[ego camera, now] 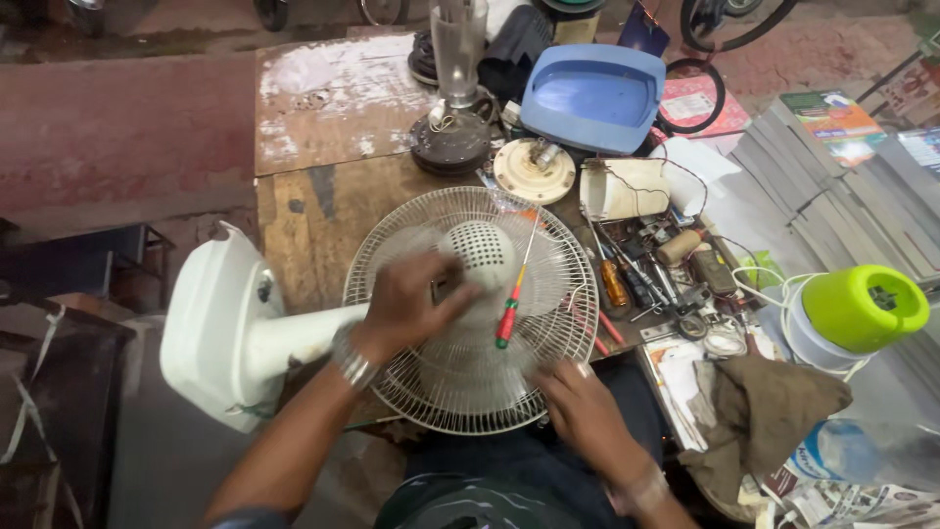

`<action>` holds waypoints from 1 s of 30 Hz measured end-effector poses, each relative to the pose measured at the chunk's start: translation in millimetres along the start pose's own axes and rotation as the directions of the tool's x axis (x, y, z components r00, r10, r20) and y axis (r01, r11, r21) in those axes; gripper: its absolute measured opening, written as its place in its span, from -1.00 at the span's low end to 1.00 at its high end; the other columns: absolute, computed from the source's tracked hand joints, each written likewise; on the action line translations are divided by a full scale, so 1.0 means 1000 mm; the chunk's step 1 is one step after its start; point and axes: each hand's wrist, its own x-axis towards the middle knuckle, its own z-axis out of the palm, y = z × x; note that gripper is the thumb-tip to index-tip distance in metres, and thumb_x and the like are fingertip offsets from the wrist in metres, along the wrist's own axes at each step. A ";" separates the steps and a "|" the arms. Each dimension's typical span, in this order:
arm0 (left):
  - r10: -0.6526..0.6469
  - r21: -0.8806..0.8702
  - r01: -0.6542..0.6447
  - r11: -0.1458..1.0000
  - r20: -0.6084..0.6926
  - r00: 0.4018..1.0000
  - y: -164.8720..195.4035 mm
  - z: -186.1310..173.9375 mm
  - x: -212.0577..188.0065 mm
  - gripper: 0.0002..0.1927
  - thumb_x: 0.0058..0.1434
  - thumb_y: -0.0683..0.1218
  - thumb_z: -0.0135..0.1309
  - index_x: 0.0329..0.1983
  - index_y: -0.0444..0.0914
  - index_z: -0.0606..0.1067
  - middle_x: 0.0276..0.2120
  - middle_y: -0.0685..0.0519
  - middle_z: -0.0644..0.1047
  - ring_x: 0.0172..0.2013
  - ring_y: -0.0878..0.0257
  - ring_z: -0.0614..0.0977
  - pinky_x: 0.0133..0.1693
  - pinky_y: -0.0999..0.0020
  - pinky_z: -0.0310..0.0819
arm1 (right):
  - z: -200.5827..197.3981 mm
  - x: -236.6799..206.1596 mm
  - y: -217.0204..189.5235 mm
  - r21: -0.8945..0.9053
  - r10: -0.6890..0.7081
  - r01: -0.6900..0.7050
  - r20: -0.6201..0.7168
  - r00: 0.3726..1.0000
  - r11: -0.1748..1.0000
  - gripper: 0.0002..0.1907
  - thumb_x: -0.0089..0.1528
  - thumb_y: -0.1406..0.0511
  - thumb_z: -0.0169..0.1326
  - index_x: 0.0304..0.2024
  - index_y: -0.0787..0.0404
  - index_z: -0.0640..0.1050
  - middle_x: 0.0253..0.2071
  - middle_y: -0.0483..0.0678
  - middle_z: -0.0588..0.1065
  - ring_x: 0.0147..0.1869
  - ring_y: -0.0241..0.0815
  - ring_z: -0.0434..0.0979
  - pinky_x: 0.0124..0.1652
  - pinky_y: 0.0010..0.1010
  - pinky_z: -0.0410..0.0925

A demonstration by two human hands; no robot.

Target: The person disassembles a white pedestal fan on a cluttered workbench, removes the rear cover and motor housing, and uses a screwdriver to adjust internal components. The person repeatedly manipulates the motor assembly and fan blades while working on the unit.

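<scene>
A white pedestal fan point(294, 333) lies on its side across the worn wooden table point(313, 211), its wire grille point(470, 377) facing up. The left hand point(411, 304) rests on the grille, fingers curled around the motor housing point(482, 253) at their tips. A red-and-green screwdriver point(509, 312) stands just right of those fingers. The right hand point(578, 402) presses the grille's near rim, fingers point(556, 377) bent; whether they grip the wire, I cannot tell.
</scene>
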 end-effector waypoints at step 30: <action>-0.197 -0.126 0.245 0.961 0.310 0.930 -0.081 0.017 0.045 0.25 -0.21 0.19 0.52 0.49 -0.11 0.07 0.16 -0.13 0.54 0.14 -0.03 0.62 0.16 0.10 0.51 | 0.008 0.123 0.054 -0.374 -0.258 0.346 0.266 0.929 0.860 -0.70 0.23 0.31 -0.02 -0.01 0.11 0.57 0.02 0.01 0.46 0.19 -0.04 0.42 0.06 -0.22 0.34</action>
